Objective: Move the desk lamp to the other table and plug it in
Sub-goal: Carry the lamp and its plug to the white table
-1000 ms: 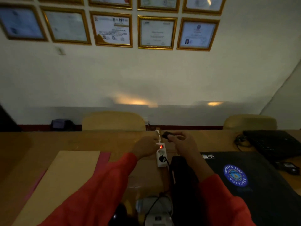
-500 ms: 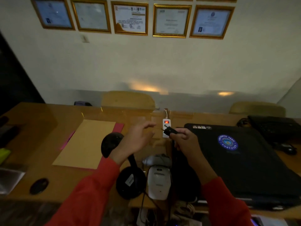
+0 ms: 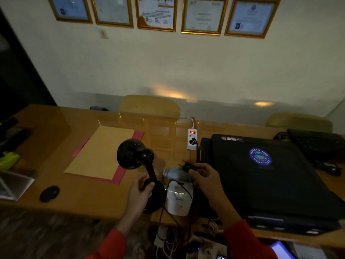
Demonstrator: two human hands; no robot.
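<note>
A black desk lamp (image 3: 134, 153) stands unlit on the wooden table (image 3: 78, 195), its shade tilted left. My left hand (image 3: 140, 189) is closed around the lamp's neck just above the round base. My right hand (image 3: 204, 176) pinches the lamp's black plug (image 3: 187, 167), held above the table, with its cord running down past a white device. A white power strip (image 3: 192, 139) with a lit red switch lies further back; another black plug sits in its near socket.
A large black laptop (image 3: 265, 174) with a round blue sticker fills the right side. A white device (image 3: 178, 200) sits near the front edge. A brown envelope on a pink folder (image 3: 104, 152) lies left. Cables tangle below the table edge. Two chairs stand behind.
My right hand has pulled the plug out of the strip and back toward me. My left hand left the strip and took hold of the lamp's neck. The camera tilted down.
</note>
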